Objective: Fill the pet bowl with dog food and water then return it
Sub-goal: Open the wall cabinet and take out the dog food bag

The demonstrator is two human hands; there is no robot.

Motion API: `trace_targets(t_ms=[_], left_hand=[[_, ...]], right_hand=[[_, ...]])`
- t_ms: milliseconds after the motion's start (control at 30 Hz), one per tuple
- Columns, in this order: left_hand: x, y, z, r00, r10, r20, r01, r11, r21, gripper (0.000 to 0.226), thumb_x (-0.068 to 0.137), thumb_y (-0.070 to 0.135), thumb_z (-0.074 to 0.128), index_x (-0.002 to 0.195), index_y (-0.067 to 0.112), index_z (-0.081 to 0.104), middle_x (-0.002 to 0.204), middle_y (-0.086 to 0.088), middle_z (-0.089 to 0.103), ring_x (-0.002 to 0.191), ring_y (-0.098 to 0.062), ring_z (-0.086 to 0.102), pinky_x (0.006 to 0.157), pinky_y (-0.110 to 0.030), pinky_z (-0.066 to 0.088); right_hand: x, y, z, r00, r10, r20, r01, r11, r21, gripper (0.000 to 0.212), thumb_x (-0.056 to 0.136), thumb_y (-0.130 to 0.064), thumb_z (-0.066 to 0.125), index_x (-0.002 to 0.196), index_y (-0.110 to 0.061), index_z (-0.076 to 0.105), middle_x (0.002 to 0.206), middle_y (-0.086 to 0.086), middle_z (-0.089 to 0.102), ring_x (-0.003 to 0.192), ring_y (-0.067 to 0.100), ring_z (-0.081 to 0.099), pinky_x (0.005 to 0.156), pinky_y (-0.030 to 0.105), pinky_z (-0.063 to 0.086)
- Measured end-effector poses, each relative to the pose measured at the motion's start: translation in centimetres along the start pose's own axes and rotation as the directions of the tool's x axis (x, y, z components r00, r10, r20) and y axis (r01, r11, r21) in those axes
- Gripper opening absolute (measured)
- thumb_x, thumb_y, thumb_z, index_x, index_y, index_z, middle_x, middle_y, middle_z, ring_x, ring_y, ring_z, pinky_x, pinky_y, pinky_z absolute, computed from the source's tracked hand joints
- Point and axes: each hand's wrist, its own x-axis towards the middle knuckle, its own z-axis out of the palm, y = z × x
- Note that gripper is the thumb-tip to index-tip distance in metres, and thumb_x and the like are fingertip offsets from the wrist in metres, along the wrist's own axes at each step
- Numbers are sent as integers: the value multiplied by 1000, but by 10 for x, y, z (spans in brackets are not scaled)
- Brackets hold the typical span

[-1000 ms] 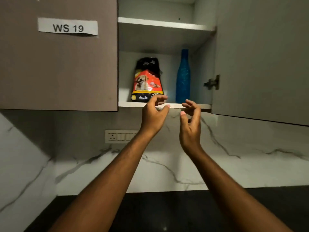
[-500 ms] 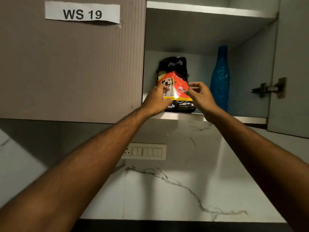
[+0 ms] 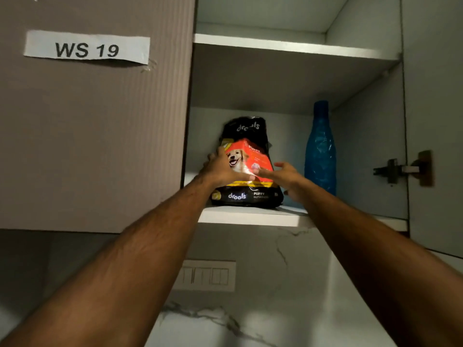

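Observation:
A black and orange dog food bag (image 3: 250,136) with a puppy picture stands upright on the lower shelf (image 3: 250,217) of an open wall cabinet. My left hand (image 3: 220,171) grips the bag's left side, with the thumb lying across its front. At the bag's lower right front, my right hand (image 3: 285,176) has its fingers spread; whether it touches the bag is unclear. A blue water bottle (image 3: 320,156) stands to the right of the bag on the same shelf. No pet bowl is in view.
The shut cabinet door (image 3: 95,136) on the left carries a "WS 19" label. The open door (image 3: 436,121) with its hinge (image 3: 400,170) is at the right. An upper shelf (image 3: 288,46) sits above. A switch panel (image 3: 208,275) is on the marble wall below.
Both hands rose from below the shelf edge up to the bag. My left hand has closed round the bag's left side, and my right hand has spread out at its lower right.

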Motion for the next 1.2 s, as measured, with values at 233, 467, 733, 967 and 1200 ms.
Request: trace_targets(t_ms=[233, 467, 733, 967, 1200], left_hand=[[8, -10, 13, 934, -250, 255, 242, 968, 60, 146, 55, 62, 86, 155, 8, -6, 164, -12, 9, 145, -31, 29, 113, -43, 38], [-14, 10, 6, 909, -283, 306, 330, 937, -116, 121, 68, 28, 89, 152, 4, 6, 154, -9, 32, 136, -28, 41, 96, -37, 46], [-54, 24, -16, 958, -191, 214, 268, 866, -423, 89, 65, 31, 91, 135, 9, 40, 99, 6, 55, 88, -10, 58, 64, -23, 52], [-83, 30, -34, 971, -104, 215, 217, 766, -606, 93, 39, 30, 98, 121, 9, 59, 107, -7, 73, 89, -21, 73, 71, -33, 62], [-132, 42, -49, 997, 5, 82, 49, 772, -634, 81, 50, 23, 96, 121, 12, 60, 107, 1, 73, 94, -14, 72, 80, -29, 60]], right_hand=[[34, 10, -1, 971, 117, 208, -97, 990, -104, 140, 23, -50, 100, 143, -10, 39, 139, 10, 55, 129, 37, 52, 110, 59, 40], [11, 6, -10, 963, 140, 230, -123, 989, -86, 104, 33, -45, 94, 125, -9, 59, 119, 11, 69, 111, 32, 65, 100, 50, 51], [-35, -8, -33, 978, 100, 183, -101, 995, -6, 61, 71, -47, 83, 112, -8, 62, 102, 10, 74, 88, 28, 71, 76, 39, 58], [-90, -29, -39, 993, 53, 109, -64, 994, 94, 45, 72, -29, 87, 104, -6, 65, 92, 8, 76, 71, 21, 75, 60, 30, 60], [-143, -39, -46, 998, -61, 29, 55, 986, 157, 43, 66, -18, 92, 99, -5, 67, 86, 7, 77, 69, 18, 76, 61, 29, 62]])
